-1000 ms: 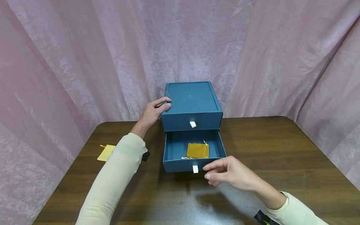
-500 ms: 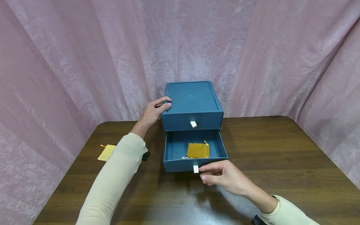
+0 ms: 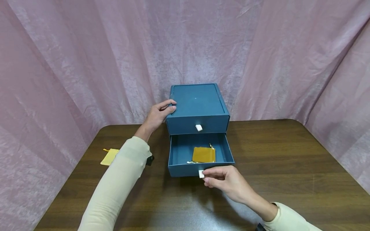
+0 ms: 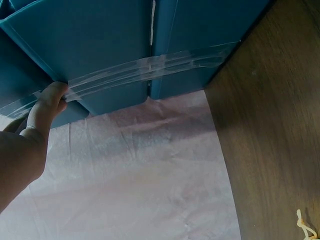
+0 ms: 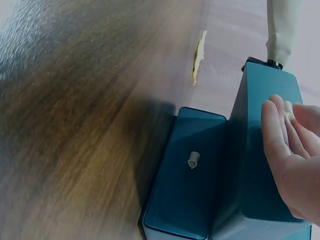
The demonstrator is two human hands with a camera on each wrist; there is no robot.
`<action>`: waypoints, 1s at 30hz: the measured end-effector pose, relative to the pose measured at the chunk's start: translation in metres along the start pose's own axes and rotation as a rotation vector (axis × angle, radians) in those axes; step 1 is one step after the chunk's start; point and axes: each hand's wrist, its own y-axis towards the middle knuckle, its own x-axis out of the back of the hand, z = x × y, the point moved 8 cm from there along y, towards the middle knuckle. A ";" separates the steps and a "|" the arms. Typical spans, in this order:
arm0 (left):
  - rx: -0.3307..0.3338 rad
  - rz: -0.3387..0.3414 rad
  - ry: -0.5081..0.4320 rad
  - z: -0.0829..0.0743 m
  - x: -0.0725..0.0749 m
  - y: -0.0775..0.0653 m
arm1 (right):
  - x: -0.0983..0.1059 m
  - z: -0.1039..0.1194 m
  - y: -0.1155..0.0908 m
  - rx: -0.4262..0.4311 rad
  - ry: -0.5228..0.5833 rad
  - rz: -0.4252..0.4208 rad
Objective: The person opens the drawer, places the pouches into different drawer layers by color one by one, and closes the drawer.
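Note:
A blue drawer cabinet [image 3: 196, 100] stands at the back of the table. Its pulled-out drawer [image 3: 179, 154] holds a mustard-yellow drawstring pouch [image 3: 203, 154]. On that drawer's front, my right hand [image 3: 228, 183] pinches the white pull tab [image 5: 288, 110] between thumb and fingers. My left hand [image 3: 157, 114] rests on the cabinet's top left edge, fingertips on the top. In the left wrist view, clear tape [image 4: 150, 67] runs along the cabinet's side beside that hand. Below the pulled-out drawer, a closed drawer [image 5: 185, 195] with its own white tab shows in the right wrist view.
A pale yellow drawstring pouch [image 3: 109, 157] lies on the wooden table [image 3: 277, 150] at the left, partly behind the left sleeve. Pink curtains [image 3: 202, 41] hang close behind the cabinet. The top drawer [image 3: 182, 125] is closed.
My right hand has moved left along the drawer front and taken the white tab between its fingers. The left hand stays in place, and the drawer remains pulled out about as far.

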 end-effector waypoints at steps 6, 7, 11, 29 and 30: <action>0.001 0.000 0.000 0.001 0.000 0.000 | -0.001 0.000 0.002 0.014 -0.014 -0.033; 0.000 -0.001 -0.003 0.001 -0.001 0.000 | -0.001 0.000 0.002 0.015 -0.013 -0.036; 0.000 -0.002 -0.007 0.000 -0.001 0.000 | 0.000 0.001 0.004 0.023 -0.010 -0.040; -0.015 -0.005 -0.015 0.000 0.000 0.000 | 0.002 0.004 0.007 0.022 0.013 -0.046; -0.014 -0.005 -0.014 0.000 0.000 0.000 | 0.002 0.004 0.007 0.021 0.013 -0.048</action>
